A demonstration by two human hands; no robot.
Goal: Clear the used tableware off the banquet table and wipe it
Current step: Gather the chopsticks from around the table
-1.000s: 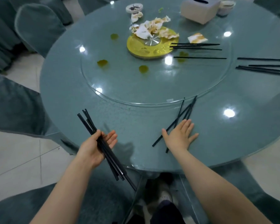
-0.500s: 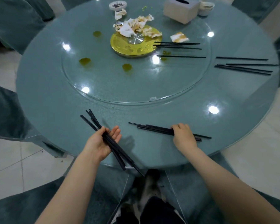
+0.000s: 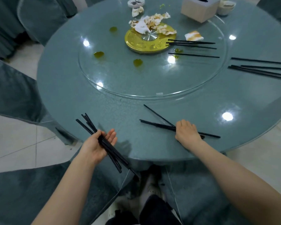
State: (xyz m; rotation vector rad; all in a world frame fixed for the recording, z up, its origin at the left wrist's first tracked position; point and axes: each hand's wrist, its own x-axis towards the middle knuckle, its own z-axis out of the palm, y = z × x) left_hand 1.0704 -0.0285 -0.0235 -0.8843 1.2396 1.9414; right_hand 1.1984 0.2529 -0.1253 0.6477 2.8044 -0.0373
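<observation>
On the table (image 3: 120, 111), both hands — left (image 3: 97, 145), right (image 3: 187, 132) — grip chopsticks (image 3: 154, 125).

We see a fairly even, cool, moderately bright light from overhead, with several round white reflections of ceiling lamps glaring off the glossy counter (image 3: 71, 88) and the glass turntable (image 3: 152, 78) on it; the brightest spot sits near the right hand (image 3: 187, 133). Shadows are soft: a dim, blurred one lies on the counter just right of the left hand (image 3: 99, 143), and the space under the counter's near edge is dark. The wide lens bends the scene, so the counter's rim curves and the forearms stretch toward the lower corners. Detail is slightly soft overall, with a smeared, compressed look on the chair covers (image 3: 15, 98) at the left edge
</observation>
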